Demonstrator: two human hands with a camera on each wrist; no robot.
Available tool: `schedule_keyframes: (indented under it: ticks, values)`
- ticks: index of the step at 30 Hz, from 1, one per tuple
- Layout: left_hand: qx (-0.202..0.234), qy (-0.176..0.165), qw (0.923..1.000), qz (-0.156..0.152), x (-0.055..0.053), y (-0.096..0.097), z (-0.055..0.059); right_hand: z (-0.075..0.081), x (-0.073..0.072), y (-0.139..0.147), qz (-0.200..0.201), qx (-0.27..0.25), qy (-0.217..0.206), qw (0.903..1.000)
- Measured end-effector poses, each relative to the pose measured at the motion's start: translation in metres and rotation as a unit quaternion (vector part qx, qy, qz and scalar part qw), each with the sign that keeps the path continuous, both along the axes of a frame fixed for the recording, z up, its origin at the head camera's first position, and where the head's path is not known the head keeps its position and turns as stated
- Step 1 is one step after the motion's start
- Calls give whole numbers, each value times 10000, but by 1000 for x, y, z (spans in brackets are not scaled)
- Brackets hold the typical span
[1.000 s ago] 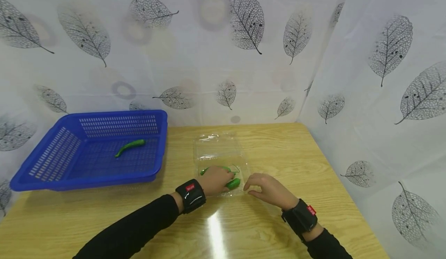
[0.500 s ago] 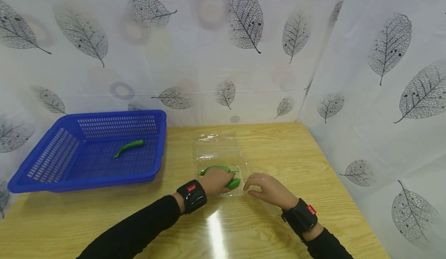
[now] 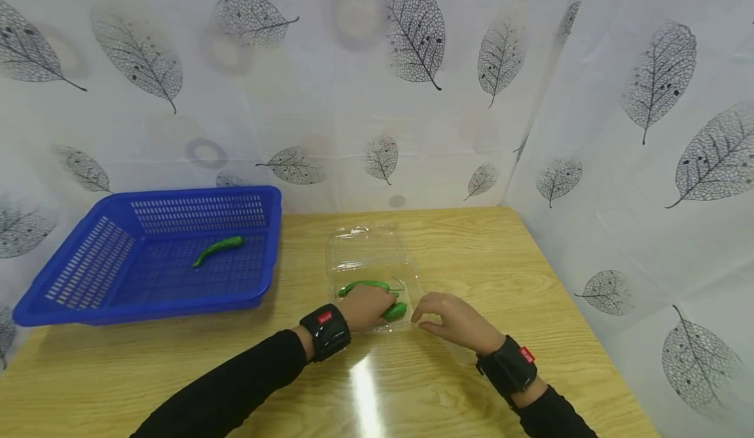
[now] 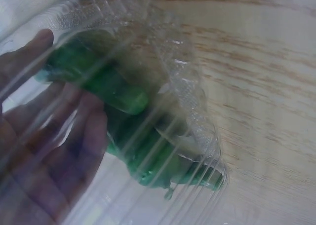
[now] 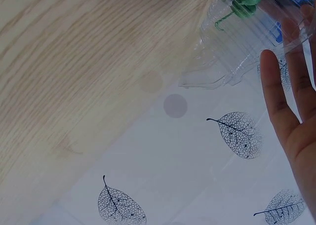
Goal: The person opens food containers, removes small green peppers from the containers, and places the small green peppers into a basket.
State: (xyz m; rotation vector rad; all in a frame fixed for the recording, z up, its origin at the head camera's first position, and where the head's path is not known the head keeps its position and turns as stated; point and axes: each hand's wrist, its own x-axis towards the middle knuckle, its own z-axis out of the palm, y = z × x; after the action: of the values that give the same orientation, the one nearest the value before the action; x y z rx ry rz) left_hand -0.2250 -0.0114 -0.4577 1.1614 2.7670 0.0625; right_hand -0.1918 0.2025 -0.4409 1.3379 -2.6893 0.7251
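A clear plastic clamshell box [image 3: 368,255] lies on the table with its lid folded back. Inside it is a long thin green chili pepper [image 3: 366,284], plus a thicker green pepper [image 3: 397,310] nearer the front. My left hand [image 3: 362,307] reaches over the front half and grips the thicker pepper between thumb and fingers. In the left wrist view, green peppers [image 4: 150,166] bunch up behind the ribbed plastic. My right hand [image 3: 456,320] is at the box's right front edge, fingers loosely bent, thumb and forefinger apart; it holds nothing.
A blue plastic basket [image 3: 273,248] stands at the left of the wooden table [image 3: 489,248], with a single curved green chili pepper [image 3: 218,249] in it. A white curtain with leaf prints [image 3: 330,97] hangs along the back and right edges.
My left hand has barely shifted over the box, and more of the long thin pepper shows beyond it. My right hand stays in place.
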Motion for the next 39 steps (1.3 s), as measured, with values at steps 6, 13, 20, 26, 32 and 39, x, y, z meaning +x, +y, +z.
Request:
schedule_keyframes:
  ticks: [6, 13, 20, 26, 32, 39]
  values:
    - [-2, -110, 9999, 59, 1, 1, 3, -1, -1, 0, 5, 15, -47, 10000]
    - [-37, -272, 9995, 134, 0, 1, 4, -3, -3, 0, 7, 17, 1, 10000]
    - [-59, -366, 9993, 67, -3, -1, 1, -3, -3, -1, 37, -46, 23, 10000]
    - [-129, -186, 9997, -35, -5, -2, -2, -4, -2, 0, 8, -38, -35, 10000]
    - [-127, -18, 9999, -90, -4, -1, 0, -3, -2, 0, -10, -8, -51, 10000]
    - [-62, -121, 9999, -78, 1, -3, 14, -3, -2, -1, 48, -29, -48, 10000]
